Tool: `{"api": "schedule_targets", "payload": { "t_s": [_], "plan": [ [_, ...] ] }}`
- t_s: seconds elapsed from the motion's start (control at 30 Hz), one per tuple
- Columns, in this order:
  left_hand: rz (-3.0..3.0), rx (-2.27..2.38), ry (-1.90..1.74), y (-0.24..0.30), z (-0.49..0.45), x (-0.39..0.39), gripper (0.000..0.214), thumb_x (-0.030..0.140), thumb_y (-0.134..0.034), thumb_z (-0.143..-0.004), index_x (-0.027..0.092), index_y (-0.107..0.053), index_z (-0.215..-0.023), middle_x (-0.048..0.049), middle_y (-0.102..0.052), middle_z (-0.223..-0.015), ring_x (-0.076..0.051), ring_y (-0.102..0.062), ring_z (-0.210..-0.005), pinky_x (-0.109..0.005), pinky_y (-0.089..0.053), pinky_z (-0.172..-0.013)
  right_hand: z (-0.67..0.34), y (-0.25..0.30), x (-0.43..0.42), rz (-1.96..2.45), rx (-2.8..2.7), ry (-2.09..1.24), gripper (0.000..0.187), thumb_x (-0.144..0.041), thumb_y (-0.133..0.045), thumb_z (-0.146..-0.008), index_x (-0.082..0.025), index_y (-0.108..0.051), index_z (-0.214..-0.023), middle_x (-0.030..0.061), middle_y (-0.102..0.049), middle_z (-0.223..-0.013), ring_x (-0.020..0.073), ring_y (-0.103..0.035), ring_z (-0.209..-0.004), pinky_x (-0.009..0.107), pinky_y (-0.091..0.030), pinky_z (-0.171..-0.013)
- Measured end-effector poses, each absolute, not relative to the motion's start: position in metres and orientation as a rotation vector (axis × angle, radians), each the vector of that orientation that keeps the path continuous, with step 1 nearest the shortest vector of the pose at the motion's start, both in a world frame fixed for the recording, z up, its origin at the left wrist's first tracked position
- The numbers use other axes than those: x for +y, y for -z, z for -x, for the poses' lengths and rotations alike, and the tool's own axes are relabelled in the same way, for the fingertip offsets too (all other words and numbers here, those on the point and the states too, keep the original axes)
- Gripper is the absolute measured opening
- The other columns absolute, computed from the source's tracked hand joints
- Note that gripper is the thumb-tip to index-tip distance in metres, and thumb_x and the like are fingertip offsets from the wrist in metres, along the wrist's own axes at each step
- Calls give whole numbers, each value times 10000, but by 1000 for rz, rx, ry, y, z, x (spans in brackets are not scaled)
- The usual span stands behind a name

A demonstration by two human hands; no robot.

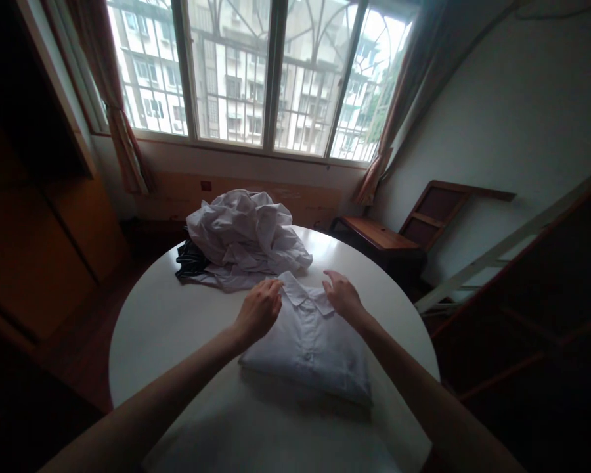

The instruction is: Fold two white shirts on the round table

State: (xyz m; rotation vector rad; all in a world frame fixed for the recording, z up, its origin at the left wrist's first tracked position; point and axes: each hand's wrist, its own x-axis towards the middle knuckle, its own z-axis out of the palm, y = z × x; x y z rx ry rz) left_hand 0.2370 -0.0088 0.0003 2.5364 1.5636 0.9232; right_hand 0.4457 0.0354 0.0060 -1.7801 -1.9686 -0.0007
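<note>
Two bare forearms reach in from the bottom edge and meet over a folded white shirt point(308, 345) lying on a round white table point(167, 322), just in front of the person.

The left hand point(259, 309) has its fingers curled inward, fingertips at the left point of the shirt's collar point(303, 292). Whether they pinch the cloth cannot be told. The right hand point(343, 295) is loosely open, fingers spread and bent, at the collar's right side and gripping nothing visible.

Just behind the collar, touching or nearly so, sits a crumpled heap of white clothes point(243, 240), with a dark garment point(190, 259) at its left. Beyond are a barred window point(256, 72) and a wooden chair point(374, 233).

Likely risks: an uneven tug from one hand could skew the collar and loosen the fold. The heap is close enough to snag. The shirt's near corner lies close to the table's rim, so a pull toward the body could slide it off.
</note>
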Motion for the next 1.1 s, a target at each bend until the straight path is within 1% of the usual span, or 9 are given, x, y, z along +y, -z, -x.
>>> {"api": "schedule_targets", "payload": {
  "t_s": [0.1,0.27,0.4,0.53,0.67,0.8,0.93,1.03,1.1],
  "plan": [
    [-2540,1560,-832,13,-258,20,395,215,-328,-866,111,-420,-1235,-115,-453,-1310,-196,-393,-1208,-339,-286,-1012,-452,24,28,1888,-2092,65,429,-277,-426,-844,-81,-477,-1222,171,-456,-1297,244,-371,-1228,355,-260,-1011],
    [-2468,1628,-553,40,-263,45,496,374,-317,-877,123,-359,-1302,-124,-353,-1386,-255,-327,-1264,-421,-248,-1027,-462,44,30,1936,-2180,-129,552,-445,-303,-884,-75,-428,-1273,170,-396,-1346,252,-312,-1268,388,-205,-1039],
    [-2384,1732,-603,48,-258,46,554,427,-323,-864,89,-350,-1302,-162,-383,-1359,-268,-338,-1255,-414,-252,-1021,-467,42,32,1950,-2116,-270,651,-517,-328,-854,-41,-390,-1293,189,-352,-1368,265,-285,-1280,387,-197,-1049],
    [-2260,1680,-818,51,-253,50,525,353,-399,-843,73,-358,-1285,-166,-441,-1311,-233,-397,-1213,-359,-296,-1006,-473,45,35,1837,-1946,-258,588,-467,-334,-865,-52,-405,-1275,173,-411,-1334,236,-334,-1255,364,-224,-1044],
    [-2044,1669,-1065,55,-245,58,420,241,-426,-824,104,-429,-1220,-141,-524,-1222,-199,-485,-1122,-340,-358,-961,-487,43,37,1716,-1677,-257,485,-395,-308,-878,-78,-468,-1209,152,-507,-1243,194,-448,-1164,314,-322,-984],
    [-2055,1701,-1054,54,-241,60,360,232,-442,-815,125,-500,-1154,-123,-570,-1148,-204,-516,-1054,-349,-381,-922,-503,38,38,1845,-1565,-243,392,-335,-401,-841,-79,-555,-1095,156,-581,-1124,206,-528,-1047,288,-384,-899],
    [-2106,1850,-989,49,-239,58,308,300,-385,-848,144,-610,-990,-101,-618,-1002,-207,-528,-962,-341,-376,-882,-509,42,40,1957,-1742,-233,323,-336,-428,-837,-112,-630,-953,133,-627,-1027,200,-546,-1001,280,-371,-885],
    [-2131,1881,-916,46,-238,55,371,388,-368,-851,157,-652,-788,-84,-622,-838,-200,-533,-863,-323,-380,-829,-508,45,42,1913,-1851,-192,269,-294,-444,-829,-141,-637,-937,112,-622,-1053,186,-531,-1025,270,-354,-888],
    [-2124,1837,-905,45,-238,55,369,389,-383,-844,151,-639,-727,-73,-611,-793,-185,-532,-826,-293,-382,-791,-507,44,42,1887,-1856,-221,252,-279,-465,-816,-139,-631,-944,111,-627,-1047,183,-542,-1000,258,-368,-858]
  ]
}}
